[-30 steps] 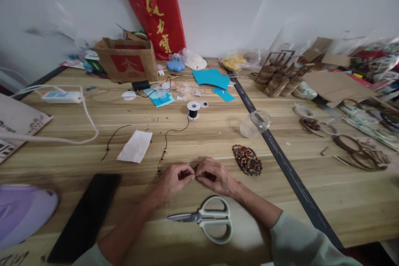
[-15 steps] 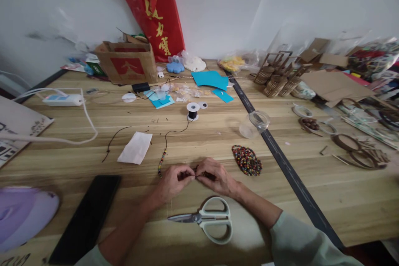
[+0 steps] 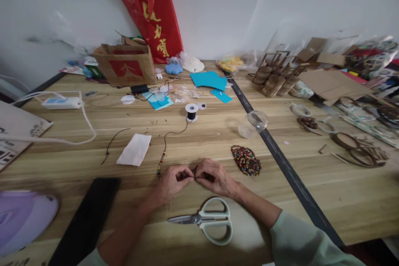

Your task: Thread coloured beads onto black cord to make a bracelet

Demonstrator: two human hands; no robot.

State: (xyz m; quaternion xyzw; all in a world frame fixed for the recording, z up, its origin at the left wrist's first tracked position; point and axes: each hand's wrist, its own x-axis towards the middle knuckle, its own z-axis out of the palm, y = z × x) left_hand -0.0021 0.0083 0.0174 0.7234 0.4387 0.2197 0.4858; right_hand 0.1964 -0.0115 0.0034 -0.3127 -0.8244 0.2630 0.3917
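My left hand [image 3: 175, 182] and my right hand [image 3: 215, 178] meet fingertip to fingertip above the table, each in a pinch. Between them they grip the dark cord of a bead string [image 3: 161, 162]; its multicoloured beads show left of my left hand, and the rest is mostly hidden by my fingers. From those beads the black cord [image 3: 174, 133] runs up to a white spool [image 3: 191, 110] wound with black. Scissors [image 3: 201, 218] with pale handles lie just below my hands, blades pointing left. A coiled heap of beaded strands [image 3: 246, 160] rests to the right.
A white paper piece [image 3: 134, 149], a black phone-like slab [image 3: 85, 220] and a purple-white object [image 3: 26, 220] lie at left. Clear round containers [image 3: 257, 119] stand right of the spool. Blue sheets [image 3: 208, 80], a paper bag [image 3: 126, 66] and bamboo pieces [image 3: 274, 77] are farther back.
The view has shifted very slightly. Both hands keep their pinch in nearly the same place, and the scissors, spool and bead heap stay where they were.
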